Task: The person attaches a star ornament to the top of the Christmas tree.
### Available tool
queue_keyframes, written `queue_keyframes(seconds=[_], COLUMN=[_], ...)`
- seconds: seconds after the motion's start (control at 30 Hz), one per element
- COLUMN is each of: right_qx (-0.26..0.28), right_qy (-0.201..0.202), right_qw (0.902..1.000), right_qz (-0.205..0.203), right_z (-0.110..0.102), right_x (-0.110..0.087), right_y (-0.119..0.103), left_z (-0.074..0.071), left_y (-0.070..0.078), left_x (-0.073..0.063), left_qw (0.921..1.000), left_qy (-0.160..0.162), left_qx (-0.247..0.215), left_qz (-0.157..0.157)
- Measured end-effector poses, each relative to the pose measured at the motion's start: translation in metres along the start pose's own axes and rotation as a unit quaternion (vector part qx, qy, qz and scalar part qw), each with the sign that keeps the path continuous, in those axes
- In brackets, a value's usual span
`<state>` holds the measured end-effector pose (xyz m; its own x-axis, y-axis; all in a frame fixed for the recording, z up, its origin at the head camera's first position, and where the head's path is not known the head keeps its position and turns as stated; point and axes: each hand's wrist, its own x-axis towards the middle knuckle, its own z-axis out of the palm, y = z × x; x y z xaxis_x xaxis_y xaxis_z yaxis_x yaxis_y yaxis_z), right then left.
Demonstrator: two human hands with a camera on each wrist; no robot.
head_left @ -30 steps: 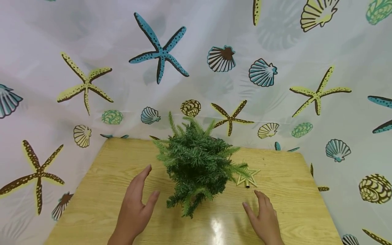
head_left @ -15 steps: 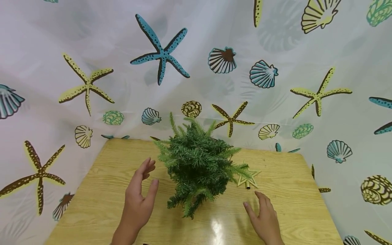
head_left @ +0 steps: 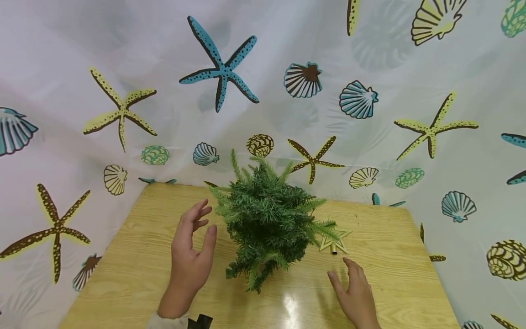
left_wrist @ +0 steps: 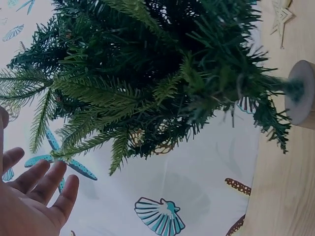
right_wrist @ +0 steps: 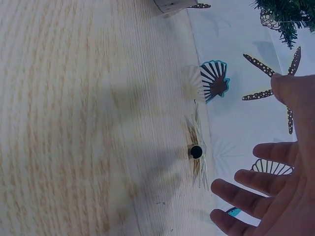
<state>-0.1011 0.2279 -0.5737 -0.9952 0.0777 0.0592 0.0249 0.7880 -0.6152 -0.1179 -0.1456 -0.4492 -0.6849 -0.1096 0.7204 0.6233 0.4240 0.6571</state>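
Observation:
A small artificial Christmas tree point(head_left: 269, 210) stands at the middle of the wooden table. Its round base point(left_wrist: 299, 93) shows in the left wrist view. My left hand point(head_left: 191, 256) is held to the left of the tree, apart from the branches, fingers relaxed and thumb up. Nothing is in it. To the right and nearer to me, my right hand point(head_left: 356, 294) hovers with loose, spread fingers and holds nothing. Just beyond its fingertips lies a gold star tree topper point(head_left: 334, 242), its hollow socket facing me; tree branches slightly overlap the star in the head view.
The light wooden table point(head_left: 394, 256) ends at a white curtain point(head_left: 263, 41) printed with starfish and shells, which surrounds it at the back and both sides. A black strap piece point(head_left: 200, 321) shows by my left wrist.
My left hand has risen forward alongside the tree, its fingers bending a little more, and its sleeve has come into view. The right hand, tree and star have stayed put.

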Motion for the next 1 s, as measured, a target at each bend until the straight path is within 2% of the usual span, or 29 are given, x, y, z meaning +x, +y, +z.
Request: queue_keyframes(seconds=[0.17,0.43,0.7,0.8,1.0], right_qx=[0.000,0.002,0.001,0.000,0.001], right_qy=[0.008,0.012,0.011,0.016,0.016], right_qw=[0.9999,0.9998,0.9999,0.9997,0.9996], right_qz=[-0.010,-0.015,-0.013,-0.018,-0.022], right_z=[0.001,-0.001,-0.002,-0.001,-0.001], right_x=[0.002,0.004,0.004,0.007,0.013], right_y=[0.001,0.003,0.003,0.004,0.006], left_z=[0.004,0.010,0.015,0.016,0.017], left_y=[0.000,-0.003,-0.004,-0.006,-0.007], left_x=[0.008,0.019,0.026,0.030,0.045], left_qw=[0.9998,0.9999,0.9996,0.9993,0.9972], left_qy=[0.018,0.006,0.015,0.020,0.036], left_qx=[0.002,0.009,0.023,0.024,0.023], left_qz=[0.008,0.000,0.007,0.018,0.061])
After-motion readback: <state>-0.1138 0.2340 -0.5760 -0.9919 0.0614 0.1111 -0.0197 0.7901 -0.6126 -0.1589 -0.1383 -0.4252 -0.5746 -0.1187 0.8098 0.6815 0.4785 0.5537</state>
